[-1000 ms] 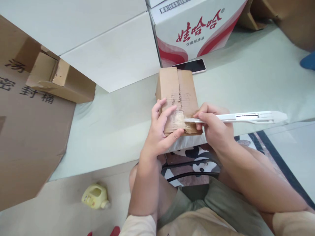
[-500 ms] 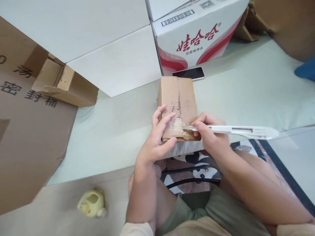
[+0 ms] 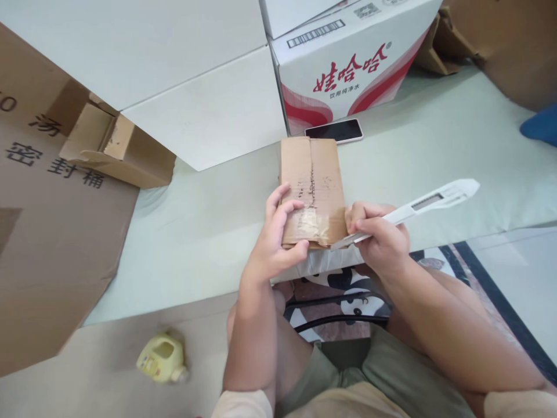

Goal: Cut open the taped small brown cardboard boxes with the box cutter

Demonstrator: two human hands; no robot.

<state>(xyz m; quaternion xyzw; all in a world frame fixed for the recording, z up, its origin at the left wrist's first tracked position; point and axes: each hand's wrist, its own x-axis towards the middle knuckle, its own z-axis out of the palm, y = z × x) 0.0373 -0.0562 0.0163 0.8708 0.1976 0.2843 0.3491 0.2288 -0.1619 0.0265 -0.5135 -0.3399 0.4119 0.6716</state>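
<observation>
A small brown cardboard box sits near the front edge of the covered table, with clear tape across the near end of its top seam. My left hand grips the box's near left corner, fingers on the top and thumb at the front edge. In my right hand is a white utility knife, its handle slanting up to the right. The blade end lies at the box's near edge, right of the seam; whether it touches the cardboard I cannot tell.
Behind the box lie a phone and a white carton with red lettering. Large white boxes stand at the back left, beside an opened cardboard box and a big brown carton. A yellow jug is on the floor.
My right hand has drawn the knife from the taped seam toward the near edge, and its handle now tilts upward. The box has shifted slightly left with my left hand still on it.
</observation>
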